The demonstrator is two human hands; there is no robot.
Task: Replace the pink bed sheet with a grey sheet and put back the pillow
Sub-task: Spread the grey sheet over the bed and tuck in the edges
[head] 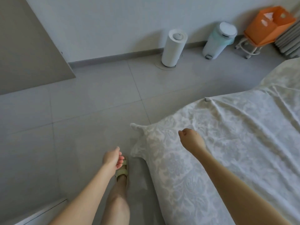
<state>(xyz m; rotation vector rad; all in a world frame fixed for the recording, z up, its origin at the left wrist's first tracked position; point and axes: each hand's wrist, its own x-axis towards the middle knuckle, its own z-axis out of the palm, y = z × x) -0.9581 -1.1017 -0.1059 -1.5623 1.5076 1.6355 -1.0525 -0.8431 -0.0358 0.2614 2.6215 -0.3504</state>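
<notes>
I stood at the side of the bed with the grey sheet [227,143] spread over the mattress. Its pale floral pattern was creased in long folds running toward the far end. One corner [136,127] stuck out loose past the edge and hung above the tiled floor [97,103], not tucked in. My right hand [190,138] hovered over the sheet near that corner, its fingers curled into a loose fist with nothing in it that I could see. My left hand [112,158] hung relaxed and empty over the floor, just above my sandal [122,169]. I saw neither the pink sheet nor the pillow from where I looked. The cloth looked thin, light and limp. I judged it would slide and bunch if dragged from the middle, so the place to take it was that free corner and the hem beside it, pinched between thumb and fingers. From there I could pull it taut and tuck it under the mattress. Against the wall stood a white cylinder [173,47] and a pedal bin [217,41].
</notes>
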